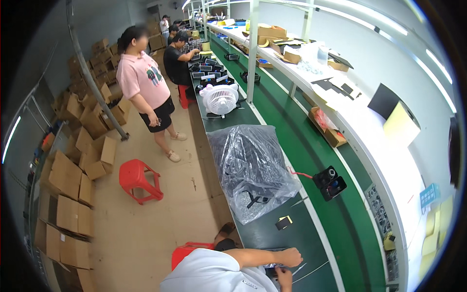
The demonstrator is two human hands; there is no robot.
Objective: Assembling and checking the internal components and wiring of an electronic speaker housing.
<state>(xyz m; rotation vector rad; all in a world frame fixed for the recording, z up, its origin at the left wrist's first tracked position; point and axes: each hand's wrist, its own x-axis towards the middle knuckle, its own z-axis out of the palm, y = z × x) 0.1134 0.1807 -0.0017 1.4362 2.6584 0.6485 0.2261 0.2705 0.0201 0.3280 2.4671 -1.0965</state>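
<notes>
My left hand [291,257] is closed in a fist over the dark green bench top [311,248], near the bottom of the view. Just below it my right hand [284,278] has its fingers curled together; what either hand grips is hidden. A small shiny dark item [269,265] shows partly between my forearm and right hand, its kind unclear. Thin pale strips [311,275] lie on the bench to the right of my hands. Farther up sits a small black and yellow piece [283,223].
A clear plastic bag [248,165] with black parts covers the bench ahead, before a white fan [221,100]. A black device [330,183] with a red wire rests on the green conveyor [311,146]. Left are a red stool [138,180], cartons [73,216] and a standing person [146,82].
</notes>
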